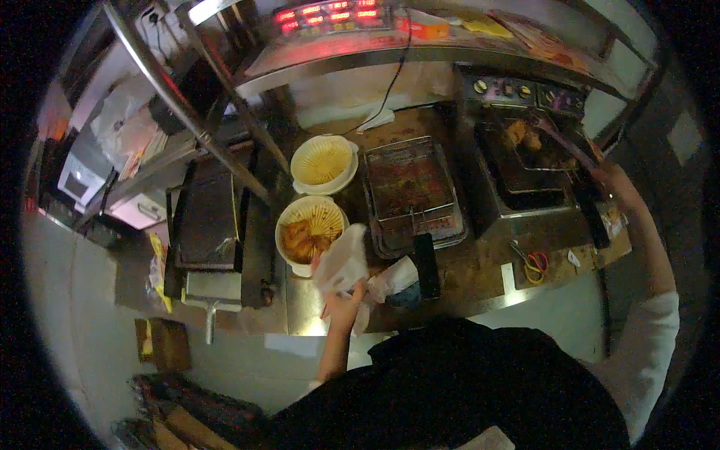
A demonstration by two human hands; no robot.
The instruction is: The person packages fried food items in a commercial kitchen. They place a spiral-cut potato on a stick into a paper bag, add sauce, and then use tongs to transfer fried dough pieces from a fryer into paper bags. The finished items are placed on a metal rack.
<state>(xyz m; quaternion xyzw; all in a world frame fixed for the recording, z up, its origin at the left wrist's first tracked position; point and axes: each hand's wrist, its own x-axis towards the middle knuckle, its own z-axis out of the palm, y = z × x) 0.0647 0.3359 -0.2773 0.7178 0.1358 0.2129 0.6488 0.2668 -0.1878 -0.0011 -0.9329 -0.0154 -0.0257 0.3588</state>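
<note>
My left hand [344, 306] grips a white bag [344, 256], paper or thin plastic, at the counter's front edge. The bag's upper end overlaps the right rim of a pale ribbed bowl [323, 209], in which brown fried food [299, 239] lies. Over at the right, my right hand [616, 179] holds long tongs [568, 145] that slant down across a deep fryer [526, 208]. Golden fried pieces [523, 135] lie near the tongs' far end, in a wire basket [543, 169]; whether the tips touch them I cannot tell.
A second pale bowl [322, 160] stands behind the first. Between bowls and fryer sits a wire-basketed tray [410, 180] with a black handle [427, 264]. Scissors [535, 267] lie near the front edge. A metal post [169, 93] and overhead shelf [360, 53] bound the space.
</note>
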